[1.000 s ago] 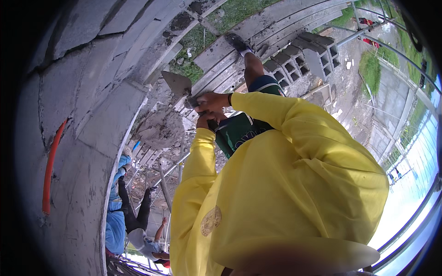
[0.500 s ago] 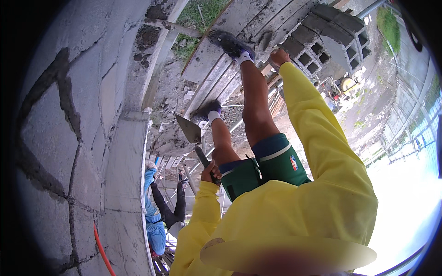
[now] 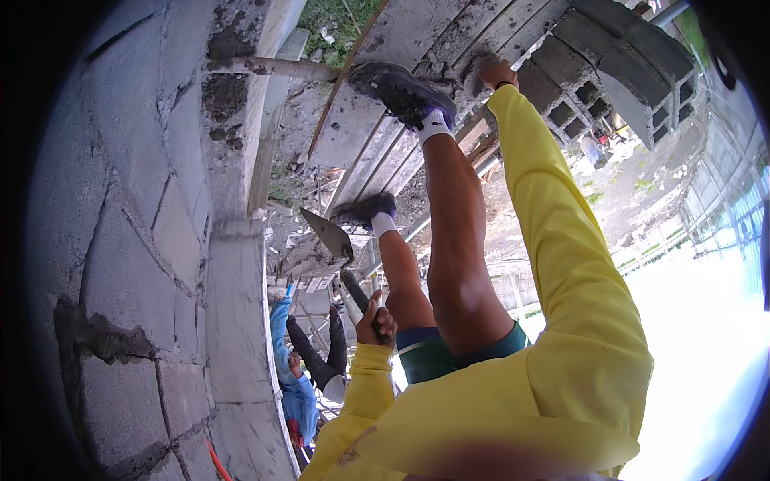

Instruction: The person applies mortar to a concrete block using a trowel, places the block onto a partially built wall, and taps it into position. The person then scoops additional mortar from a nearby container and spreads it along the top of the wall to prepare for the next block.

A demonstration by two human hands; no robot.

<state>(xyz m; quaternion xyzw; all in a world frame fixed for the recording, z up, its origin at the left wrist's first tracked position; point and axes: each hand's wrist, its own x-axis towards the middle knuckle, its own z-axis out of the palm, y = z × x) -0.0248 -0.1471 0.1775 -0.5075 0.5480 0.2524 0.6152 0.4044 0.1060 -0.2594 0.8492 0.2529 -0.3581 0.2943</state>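
Observation:
My left hand [image 3: 375, 322] is closed around the dark handle of a trowel [image 3: 330, 237]. The trowel's pointed metal blade tilts up and left, between the block wall and my left shin. Farther out, my right hand [image 3: 499, 74] is down by the planks, its fingers curled, beside the stacked hollow concrete blocks [image 3: 561, 76]. What the right fingers hold, if anything, is hidden. A dark patch of wet-looking mortar [image 3: 476, 70] lies next to that hand on the planks.
A block wall [image 3: 136, 264] with dark mortar joints runs along the left. My shoes [image 3: 401, 92] stand on mortar-stained planks [image 3: 393, 152]. Another person in blue [image 3: 298, 393] is beyond the wall's edge. An orange hose or cord [image 3: 216, 461] shows at lower left.
My right hand has shifted slightly up the frame, and the planks and feet appear closer. My right knee shows more bent. The trowel stays in my left hand.

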